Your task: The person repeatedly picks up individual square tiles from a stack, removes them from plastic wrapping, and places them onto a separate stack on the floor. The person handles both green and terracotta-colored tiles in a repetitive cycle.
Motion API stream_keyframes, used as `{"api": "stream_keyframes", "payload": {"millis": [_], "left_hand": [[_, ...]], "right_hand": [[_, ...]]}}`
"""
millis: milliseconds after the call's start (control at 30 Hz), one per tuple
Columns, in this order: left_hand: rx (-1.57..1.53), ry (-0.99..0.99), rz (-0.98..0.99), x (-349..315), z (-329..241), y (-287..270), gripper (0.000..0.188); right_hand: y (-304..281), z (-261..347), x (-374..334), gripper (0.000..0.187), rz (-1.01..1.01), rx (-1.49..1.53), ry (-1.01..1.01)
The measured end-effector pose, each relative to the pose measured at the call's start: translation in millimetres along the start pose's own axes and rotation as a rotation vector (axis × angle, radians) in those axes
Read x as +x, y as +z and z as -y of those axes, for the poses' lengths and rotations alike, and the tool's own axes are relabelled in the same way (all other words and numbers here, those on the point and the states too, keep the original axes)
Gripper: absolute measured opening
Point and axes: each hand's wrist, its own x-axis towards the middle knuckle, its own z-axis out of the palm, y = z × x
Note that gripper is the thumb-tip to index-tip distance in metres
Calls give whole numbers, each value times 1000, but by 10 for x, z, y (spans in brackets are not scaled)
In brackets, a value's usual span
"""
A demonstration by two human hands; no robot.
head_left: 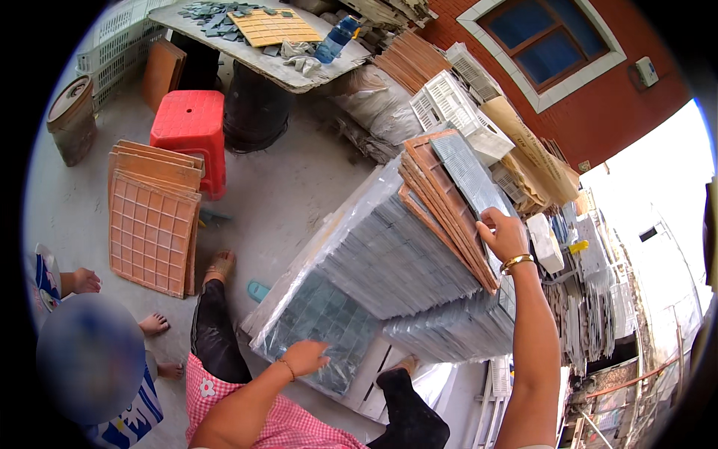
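Observation:
My right hand, with a gold bracelet at the wrist, has its thumb and fingers closed on the lower edge of a grey mosaic tile sheet. The sheet lies on several stacked orange-brown grid trays. These trays rest tilted on a tall stack of grey tile sheets, partly under clear plastic. My left hand is open, its fingers stretched out above a lower stack of greenish-grey tile sheets under plastic. It holds nothing.
More grid trays lean against a red stool at left. A child is close by on my left. A table at the back bears loose tiles and a blue bottle. White crates stand behind the stacks.

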Motion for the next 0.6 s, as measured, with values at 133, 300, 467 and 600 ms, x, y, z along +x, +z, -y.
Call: {"api": "stream_keyframes", "payload": {"millis": [133, 300, 467, 600], "left_hand": [[-113, 439, -405, 255, -831, -496, 28], [371, 855, -881, 1279, -2126, -1379, 37], [560, 709, -448, 1846, -2528, -1719, 45], [737, 664, -234, 2015, -2549, -1862, 45]], "right_hand": [[9, -49, 35, 18, -46, 61, -16], [81, -219, 18, 23, -65, 79, -34], [143, -473, -116, 34, -84, 342, 80], [235, -836, -455, 41, -47, 517, 200]]}}
